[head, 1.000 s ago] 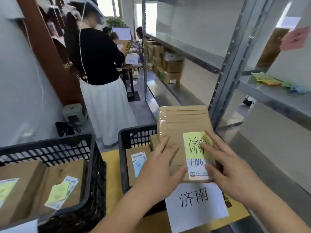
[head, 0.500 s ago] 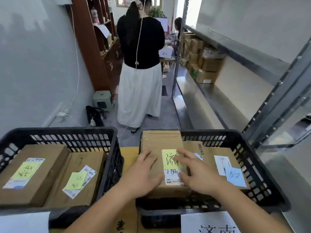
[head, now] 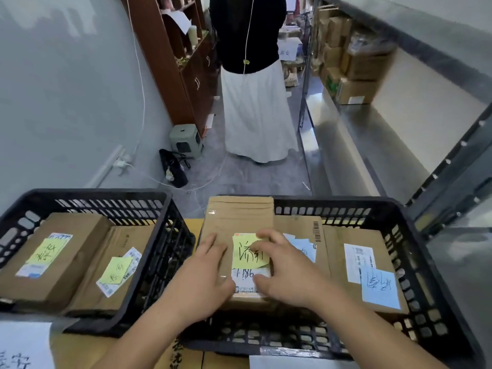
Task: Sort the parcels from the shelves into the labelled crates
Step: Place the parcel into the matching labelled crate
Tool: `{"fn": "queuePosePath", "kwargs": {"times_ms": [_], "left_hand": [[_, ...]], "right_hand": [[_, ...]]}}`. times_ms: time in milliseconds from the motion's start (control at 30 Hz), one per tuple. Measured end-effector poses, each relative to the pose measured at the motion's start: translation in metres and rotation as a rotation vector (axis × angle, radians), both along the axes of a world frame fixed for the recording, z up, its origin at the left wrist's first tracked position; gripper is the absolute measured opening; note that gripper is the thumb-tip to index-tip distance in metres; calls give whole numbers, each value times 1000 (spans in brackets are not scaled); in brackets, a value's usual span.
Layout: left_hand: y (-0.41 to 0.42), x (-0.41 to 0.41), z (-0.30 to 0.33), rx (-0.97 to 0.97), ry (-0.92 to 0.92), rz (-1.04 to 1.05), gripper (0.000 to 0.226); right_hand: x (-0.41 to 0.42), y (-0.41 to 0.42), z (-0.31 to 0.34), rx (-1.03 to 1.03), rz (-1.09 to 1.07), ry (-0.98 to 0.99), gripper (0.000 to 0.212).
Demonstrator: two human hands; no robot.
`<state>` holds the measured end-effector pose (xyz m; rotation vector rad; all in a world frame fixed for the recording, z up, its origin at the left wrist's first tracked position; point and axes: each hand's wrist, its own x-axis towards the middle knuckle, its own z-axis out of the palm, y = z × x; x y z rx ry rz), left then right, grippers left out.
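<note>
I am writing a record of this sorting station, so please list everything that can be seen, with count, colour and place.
crates: 2, black, side by side in front.
parcels in the left crate: 2, brown, yellow notes on top.
parcels in the right crate: 2 visible beside the one under the hands.
parcel under the hands: 1, brown, yellow note, right crate's left end.
blue notes: 2, on the right crate's parcels.
metal shelves: grey, right, brown boxes far back.
wooden cabinet: brown, left of aisle.
standing person: 1, black top, white skirt, aisle.
left hand: on the parcel, fingers straight.
right hand: on the parcel, fingers bent over the note.
</note>
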<state>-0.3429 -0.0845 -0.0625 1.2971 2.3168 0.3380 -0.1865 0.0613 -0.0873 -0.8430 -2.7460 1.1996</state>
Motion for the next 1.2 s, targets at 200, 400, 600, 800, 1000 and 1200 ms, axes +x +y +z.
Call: {"fn": "queuePosePath", "kwargs": {"times_ms": [200,400,600,800,1000,1200], "left_hand": [[0,21,7,15,96,53,74],[-4,40,9,72,202,63,74],[-3,43,10,97,243,59,75],[1,35,1,111,219,39,72],[4,25,-4,102,102,32,73],[3,14,-18,33,52,36,69]], "right_hand": [[16,10,-13,-167,-10,144,54],[28,21,-22,-259,-6,212,51],[29,23,-26,-307,0,231,50],[22,23,-27,-274,-47,211,54],[20,15,-30,-219,-81,167,56],[14,8,-32,-149,-88,96,67]]}}
